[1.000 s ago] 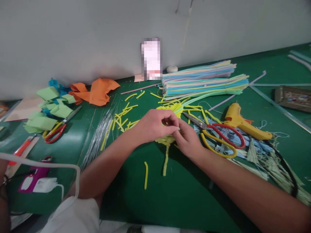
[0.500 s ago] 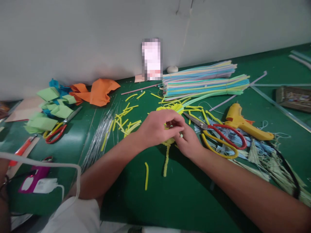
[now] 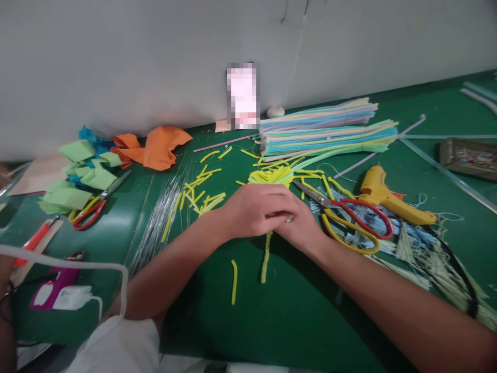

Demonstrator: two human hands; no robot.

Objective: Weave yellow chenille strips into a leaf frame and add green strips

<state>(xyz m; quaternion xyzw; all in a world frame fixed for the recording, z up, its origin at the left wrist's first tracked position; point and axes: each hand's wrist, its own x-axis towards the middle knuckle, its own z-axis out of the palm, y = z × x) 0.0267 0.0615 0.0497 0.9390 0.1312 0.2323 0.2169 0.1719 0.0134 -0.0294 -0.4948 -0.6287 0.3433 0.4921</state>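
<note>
My left hand [image 3: 250, 210] and my right hand [image 3: 301, 223] are pressed together over the middle of the table, fingers closed. Between them, what they hold is mostly hidden; only a tiny pale tip shows by the right hand. Just beyond the knuckles lies a pile of short yellow pipe cleaner pieces [image 3: 272, 175] with some light green among them. Below the hands a single yellow pipe cleaner [image 3: 266, 261] sticks out towards me, its upper end covered. Scissors with red and yellow handles [image 3: 351, 220] lie beside my right hand, blades pointing at the pile.
Bundled pastel pipe cleaners [image 3: 330, 137] lie at the back, near a propped-up phone [image 3: 243, 96]. A yellow glue gun [image 3: 388, 199] and tassels [image 3: 406, 243] are on the right. Left are thin wires [image 3: 161, 223], other scissors [image 3: 93, 210], crumpled orange paper [image 3: 165, 147] and a white cable [image 3: 125, 290].
My hands have closed tighter together and the left fingers have come down over the right hand. More of the yellow pile shows behind them, and the gap between the fingers has narrowed.
</note>
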